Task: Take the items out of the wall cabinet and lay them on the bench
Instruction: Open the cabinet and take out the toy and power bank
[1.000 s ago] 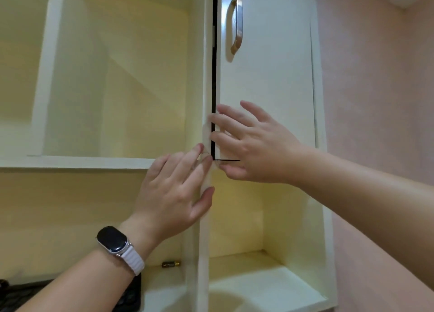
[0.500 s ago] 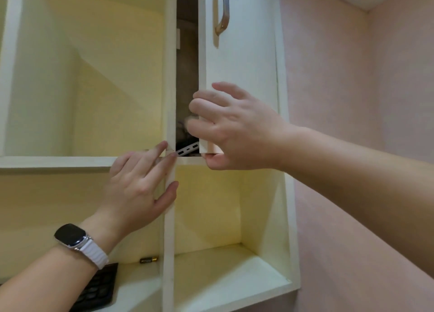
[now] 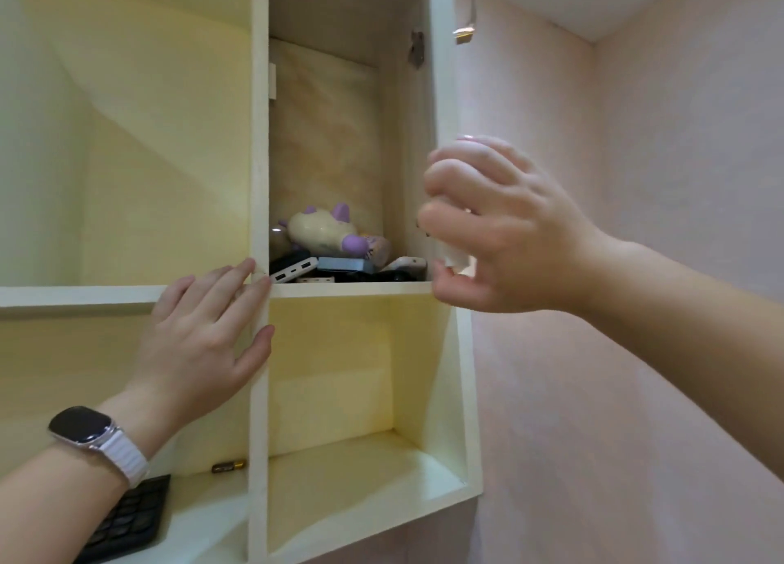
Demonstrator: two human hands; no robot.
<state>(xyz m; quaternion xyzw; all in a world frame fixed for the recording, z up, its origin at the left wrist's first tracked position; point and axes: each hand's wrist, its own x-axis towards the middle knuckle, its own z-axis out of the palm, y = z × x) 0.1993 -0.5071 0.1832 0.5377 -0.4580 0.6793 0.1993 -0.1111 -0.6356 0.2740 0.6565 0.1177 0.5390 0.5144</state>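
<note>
The wall cabinet fills the left and centre of the frame; its door stands swung out, seen nearly edge-on in the upper centre-right, with a metal handle showing beyond it and a hinge just inside. The right hand, at centre-right, grips the lower corner of the door; its fingers are curled round the door's edge, the thumb below, though the hand is somewhat blurred. The left hand, at lower centre-left, lies flat against the upright divider; its fingers are straight and released, their tips touching the divider where the shelf meets it, holding nothing. A dark watch on a white band sits on the left wrist.

The items lie in the upper compartment behind the door, piled at the frame's centre; a cream plush toy with purple parts rests on top; beneath it, at the shelf's front edge, lie a white power bank, a flat grey device and a white gadget at the right; darker pieces among them cannot be told apart.

At the lower left, a black keyboard lies on the bottom shelf, with a small battery near it; a pink wall fills the right of the frame.
</note>
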